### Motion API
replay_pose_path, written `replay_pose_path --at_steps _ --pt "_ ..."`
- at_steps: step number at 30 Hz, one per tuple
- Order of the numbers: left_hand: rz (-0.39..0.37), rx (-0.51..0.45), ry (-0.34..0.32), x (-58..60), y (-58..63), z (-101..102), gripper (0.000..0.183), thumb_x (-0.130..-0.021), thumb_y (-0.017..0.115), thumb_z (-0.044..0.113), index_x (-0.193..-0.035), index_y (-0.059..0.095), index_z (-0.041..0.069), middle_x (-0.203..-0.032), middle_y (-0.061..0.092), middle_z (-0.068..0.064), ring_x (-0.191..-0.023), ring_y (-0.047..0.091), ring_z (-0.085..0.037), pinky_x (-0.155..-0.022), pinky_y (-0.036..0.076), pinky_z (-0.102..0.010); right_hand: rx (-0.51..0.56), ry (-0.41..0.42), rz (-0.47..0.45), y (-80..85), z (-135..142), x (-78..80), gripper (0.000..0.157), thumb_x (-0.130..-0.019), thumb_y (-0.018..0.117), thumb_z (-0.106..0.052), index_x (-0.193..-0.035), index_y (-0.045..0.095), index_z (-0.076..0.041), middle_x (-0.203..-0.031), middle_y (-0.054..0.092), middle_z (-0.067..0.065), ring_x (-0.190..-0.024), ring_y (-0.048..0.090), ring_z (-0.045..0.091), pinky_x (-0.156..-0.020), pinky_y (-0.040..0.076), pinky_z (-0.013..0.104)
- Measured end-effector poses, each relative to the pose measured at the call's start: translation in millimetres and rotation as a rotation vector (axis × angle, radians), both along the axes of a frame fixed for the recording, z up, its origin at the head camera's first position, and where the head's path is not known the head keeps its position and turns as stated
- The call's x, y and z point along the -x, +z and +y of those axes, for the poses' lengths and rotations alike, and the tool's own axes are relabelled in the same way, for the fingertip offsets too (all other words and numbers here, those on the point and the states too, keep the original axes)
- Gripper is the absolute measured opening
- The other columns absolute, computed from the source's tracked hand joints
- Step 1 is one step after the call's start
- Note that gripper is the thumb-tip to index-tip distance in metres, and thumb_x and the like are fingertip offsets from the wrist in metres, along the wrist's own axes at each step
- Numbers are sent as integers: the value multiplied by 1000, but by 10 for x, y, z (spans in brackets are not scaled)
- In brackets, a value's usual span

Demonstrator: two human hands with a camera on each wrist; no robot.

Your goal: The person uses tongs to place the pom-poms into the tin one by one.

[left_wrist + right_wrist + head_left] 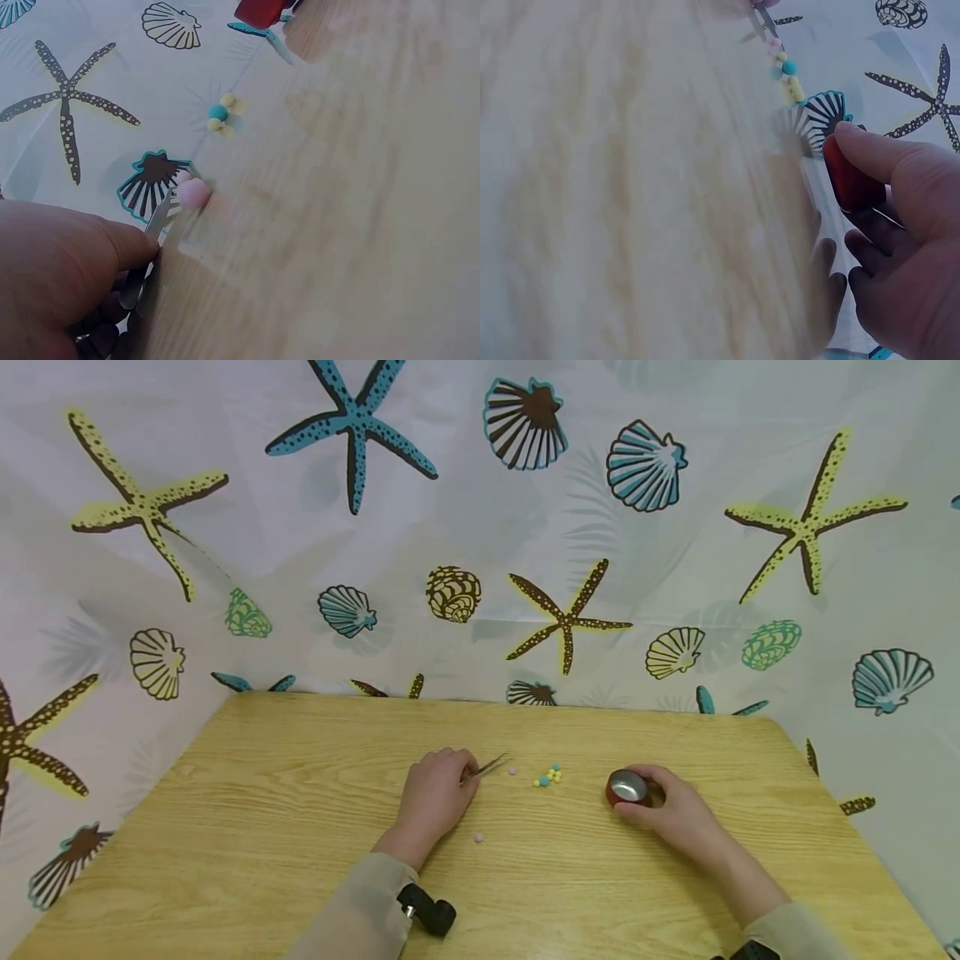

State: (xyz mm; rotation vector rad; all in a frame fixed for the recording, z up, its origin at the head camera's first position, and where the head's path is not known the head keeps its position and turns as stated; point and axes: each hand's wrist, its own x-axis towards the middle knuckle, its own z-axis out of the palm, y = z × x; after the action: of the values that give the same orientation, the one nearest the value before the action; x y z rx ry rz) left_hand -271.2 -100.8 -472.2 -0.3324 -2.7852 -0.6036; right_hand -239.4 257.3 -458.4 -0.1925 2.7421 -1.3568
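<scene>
In my left hand (438,793) I pinch a pair of metal tweezers (491,766), its tips pointing right, just over the wooden table (337,860). Close by the tips lies a pink bead (512,771). In the left wrist view a pink bead (193,193) overlaps the tweezer end. My right hand (671,806) grips a small red cup (627,787) with a shiny metal inside, thumb on one side and fingers on the other. Between the hands sits a loose cluster of yellow beads (557,777) and blue beads (544,782).
Another pink bead (479,837) lies nearer me, right of my left wrist. A cloth (465,527) printed with starfish and shells hangs behind the table and along its sides. A black wrist camera (427,910) sits on my left sleeve.
</scene>
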Motion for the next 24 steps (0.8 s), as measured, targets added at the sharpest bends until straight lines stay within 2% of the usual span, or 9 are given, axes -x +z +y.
replay_pose_path --at_steps 12,18,24 --pt "-1 -17 1 -11 -18 -40 7 -103 81 14 -108 82 9 -94 71 -4 -88 67 -26 -79 57 -44 42 100 -5 -29 -171 -47 67 -96 90 -32 -152 63 -8 -152 62 17 -146 53 40 -122 38 61" --pt "32 -20 -5 -39 50 -38 6 -103 81 13 -109 81 9 -97 71 -4 -90 65 -26 -80 57 -42 58 126 -28 -7 -231 -54 69 -95 91 -32 -154 62 -10 -153 61 16 -148 51 39 -123 37 62" --pt "58 14 -30 -123 119 -27 6 -103 82 13 -108 81 11 -99 72 -3 -90 65 -26 -80 56 -42 46 137 -15 -24 -239 -40 70 -96 91 -31 -155 61 -9 -154 62 15 -150 49 40 -124 34 63"
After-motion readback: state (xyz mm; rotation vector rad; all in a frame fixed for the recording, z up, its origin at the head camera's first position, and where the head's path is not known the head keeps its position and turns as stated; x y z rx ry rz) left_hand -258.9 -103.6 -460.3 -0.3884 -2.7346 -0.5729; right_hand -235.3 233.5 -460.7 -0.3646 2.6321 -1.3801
